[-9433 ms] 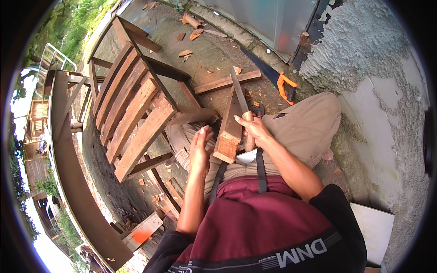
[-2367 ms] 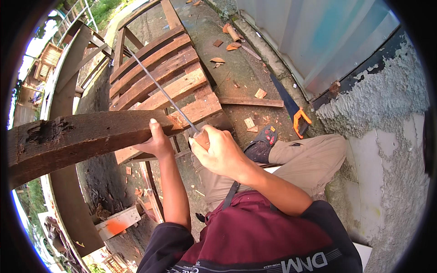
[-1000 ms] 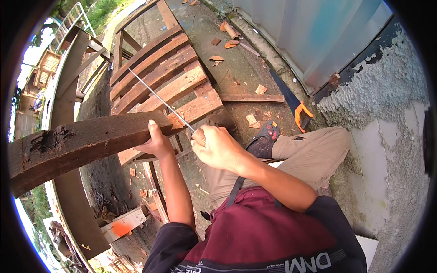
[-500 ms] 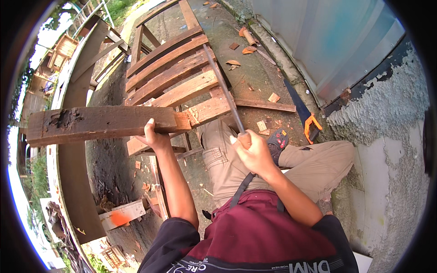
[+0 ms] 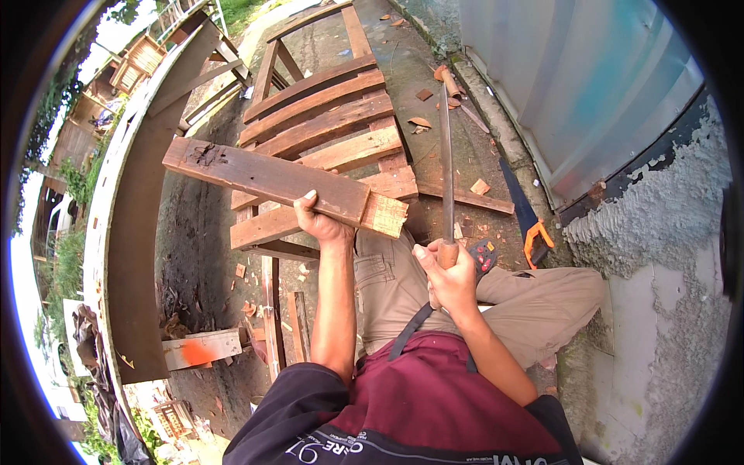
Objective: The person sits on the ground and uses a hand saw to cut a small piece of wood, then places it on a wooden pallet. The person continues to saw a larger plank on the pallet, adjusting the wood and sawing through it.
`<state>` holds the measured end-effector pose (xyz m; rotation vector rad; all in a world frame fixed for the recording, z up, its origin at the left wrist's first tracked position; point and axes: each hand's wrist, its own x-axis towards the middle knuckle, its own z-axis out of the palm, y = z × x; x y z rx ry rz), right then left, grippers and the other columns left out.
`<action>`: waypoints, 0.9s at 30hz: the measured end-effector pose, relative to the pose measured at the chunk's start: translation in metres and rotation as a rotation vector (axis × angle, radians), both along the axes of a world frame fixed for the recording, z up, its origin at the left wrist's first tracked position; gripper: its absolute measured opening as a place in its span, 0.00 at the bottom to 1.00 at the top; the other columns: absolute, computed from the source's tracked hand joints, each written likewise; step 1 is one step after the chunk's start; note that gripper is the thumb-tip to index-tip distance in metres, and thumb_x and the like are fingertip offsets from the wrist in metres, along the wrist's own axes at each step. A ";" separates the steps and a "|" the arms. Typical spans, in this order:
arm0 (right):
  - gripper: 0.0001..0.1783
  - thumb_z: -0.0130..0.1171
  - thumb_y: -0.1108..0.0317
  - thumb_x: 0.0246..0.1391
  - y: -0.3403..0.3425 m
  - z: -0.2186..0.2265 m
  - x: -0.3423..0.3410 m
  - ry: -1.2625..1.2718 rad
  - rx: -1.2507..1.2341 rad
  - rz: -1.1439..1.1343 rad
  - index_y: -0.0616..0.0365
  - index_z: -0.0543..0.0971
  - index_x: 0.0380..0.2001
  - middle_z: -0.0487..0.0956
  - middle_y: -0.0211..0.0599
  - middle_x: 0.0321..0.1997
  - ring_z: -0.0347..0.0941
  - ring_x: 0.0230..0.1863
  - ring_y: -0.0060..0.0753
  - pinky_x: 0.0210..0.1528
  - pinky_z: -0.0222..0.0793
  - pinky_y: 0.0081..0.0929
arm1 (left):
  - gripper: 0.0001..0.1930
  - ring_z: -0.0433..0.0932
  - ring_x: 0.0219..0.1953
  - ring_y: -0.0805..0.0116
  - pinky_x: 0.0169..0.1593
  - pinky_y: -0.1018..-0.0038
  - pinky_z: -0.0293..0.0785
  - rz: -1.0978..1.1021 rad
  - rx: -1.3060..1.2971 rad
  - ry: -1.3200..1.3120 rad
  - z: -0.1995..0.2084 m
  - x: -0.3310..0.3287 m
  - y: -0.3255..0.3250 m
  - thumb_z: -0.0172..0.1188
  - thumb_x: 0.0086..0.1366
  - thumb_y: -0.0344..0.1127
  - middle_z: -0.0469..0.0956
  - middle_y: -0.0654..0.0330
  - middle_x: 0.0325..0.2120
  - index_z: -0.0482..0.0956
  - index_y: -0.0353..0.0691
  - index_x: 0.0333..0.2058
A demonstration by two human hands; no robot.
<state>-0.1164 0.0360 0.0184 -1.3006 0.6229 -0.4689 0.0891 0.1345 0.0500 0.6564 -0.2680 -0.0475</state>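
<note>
My left hand (image 5: 321,222) grips a dark, weathered wooden beam (image 5: 271,177) from below, thumb on its near face. The beam slants down to the right; its right end has a stepped, paler cut tongue (image 5: 385,215), and a rotted hollow shows near the other end. In my closed right hand (image 5: 451,283) is the wooden handle of a long, narrow steel-bladed tool (image 5: 447,167), its blade pointing up and away. File or chisel, I cannot tell. Blade and beam are apart. Just beyond the beam stands a slatted wooden rack (image 5: 325,113), partly covered by it.
A handsaw with an orange handle (image 5: 536,236) leans by the wall at right. Wood chips and a loose wooden strip (image 5: 473,197) lie on the concrete. A long board (image 5: 139,232) stands at left, near an orange-marked wood block (image 5: 203,350). My legs (image 5: 535,302) are folded below.
The beam has swung from nearly level to sloping, its cut end now nearer me and turned into view. The tool has come upright, its blade away from the rack's edge.
</note>
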 end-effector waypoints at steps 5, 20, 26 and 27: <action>0.18 0.70 0.58 0.60 0.003 0.016 0.012 -0.048 0.215 -0.002 0.59 0.74 0.36 0.74 0.27 0.24 0.67 0.15 0.16 0.17 0.64 0.20 | 0.30 0.78 0.50 0.53 0.60 0.55 0.75 0.111 0.029 0.227 0.002 -0.023 -0.022 0.53 0.53 0.39 0.77 0.51 0.45 0.68 0.36 0.56; 0.14 0.63 0.73 0.63 -0.055 0.060 -0.008 -0.362 0.222 -0.059 0.68 0.74 0.48 0.77 0.32 0.26 0.70 0.19 0.18 0.22 0.67 0.21 | 0.37 0.71 0.63 0.56 0.61 0.50 0.72 -0.255 0.136 0.199 -0.010 -0.108 -0.004 0.56 0.68 0.51 0.68 0.55 0.63 0.58 0.39 0.69; 0.15 0.64 0.73 0.63 -0.090 0.093 -0.024 -0.364 0.136 -0.057 0.68 0.75 0.48 0.77 0.32 0.27 0.70 0.21 0.18 0.23 0.67 0.20 | 0.37 0.77 0.54 0.54 0.48 0.53 0.78 -0.494 0.081 0.182 -0.001 -0.137 -0.025 0.60 0.61 0.59 0.75 0.54 0.56 0.68 0.43 0.63; 0.14 0.64 0.73 0.62 -0.092 0.100 -0.026 -0.355 0.114 -0.059 0.68 0.75 0.48 0.77 0.32 0.27 0.70 0.21 0.18 0.23 0.67 0.19 | 0.37 0.78 0.52 0.54 0.47 0.53 0.78 -0.529 0.052 0.188 -0.002 -0.142 -0.027 0.61 0.60 0.59 0.76 0.54 0.54 0.68 0.43 0.63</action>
